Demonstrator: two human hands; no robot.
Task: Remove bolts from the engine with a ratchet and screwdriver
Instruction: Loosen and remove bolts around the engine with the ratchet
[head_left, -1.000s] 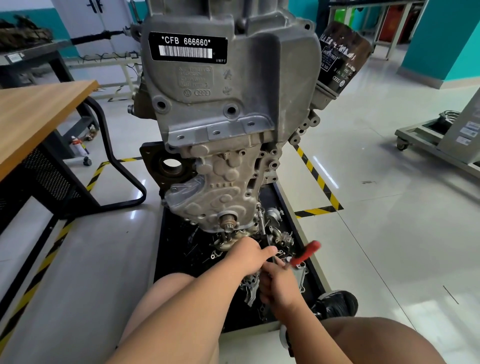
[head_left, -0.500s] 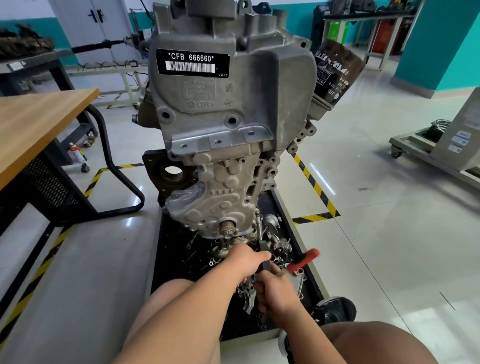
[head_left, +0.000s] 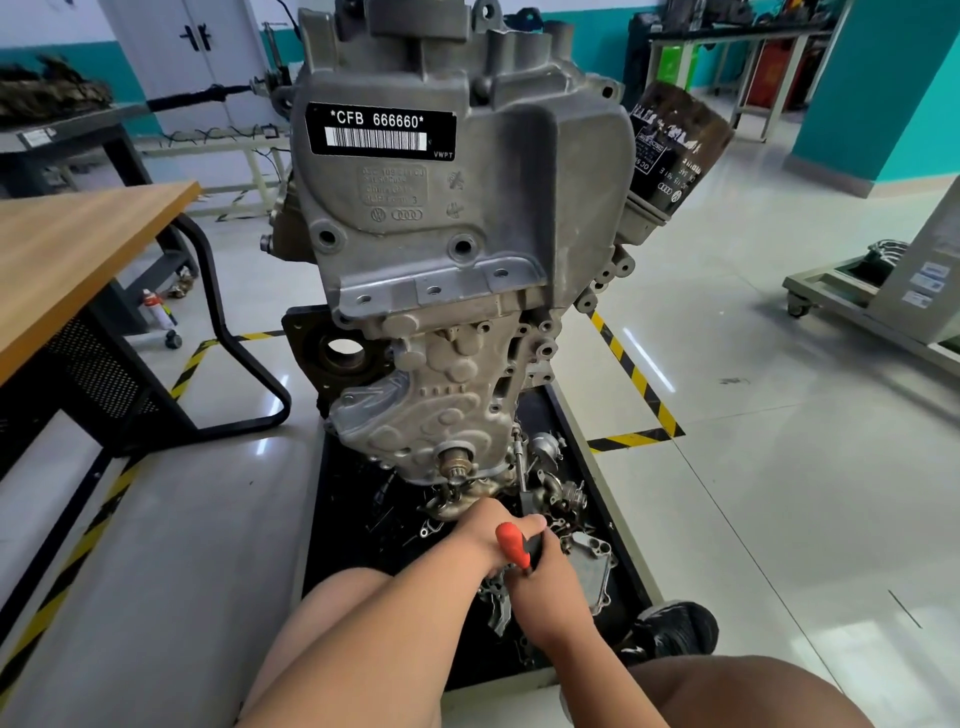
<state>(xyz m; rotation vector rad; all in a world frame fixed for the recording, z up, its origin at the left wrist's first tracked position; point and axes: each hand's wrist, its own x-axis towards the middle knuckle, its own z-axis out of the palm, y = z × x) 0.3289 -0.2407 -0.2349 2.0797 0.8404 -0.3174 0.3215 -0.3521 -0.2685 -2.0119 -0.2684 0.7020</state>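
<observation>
Here, the engine (head_left: 467, 249) stands upright in a black tray (head_left: 332, 519) on the floor, and both hands work low at its base, just below the crank stub (head_left: 456, 462). The right hand (head_left: 553, 587) has its fingers curled round a red-handled tool (head_left: 511, 545), probably the ratchet, whose handle lies across the left hand (head_left: 485, 530). The left hand reaches forward toward the tool's head. Whether its fingers pinch anything cannot be told, since they are hidden under the hand.

Progress appears well advanced. Several bolt holes (head_left: 461, 245) in the timing cover look empty, and loose parts (head_left: 587, 561) litter the tray. The covers remain seated on the block, so fasteners low down are judged to be left. No screwdriver can be made out.

The loose parts crowd the working spot and may limit the handle's swing. An oil filter (head_left: 675, 150) juts from the engine's right side. A wooden counter (head_left: 78, 249) stands to the left, well apart, and striped floor tape (head_left: 639, 384) runs to the right.
</observation>
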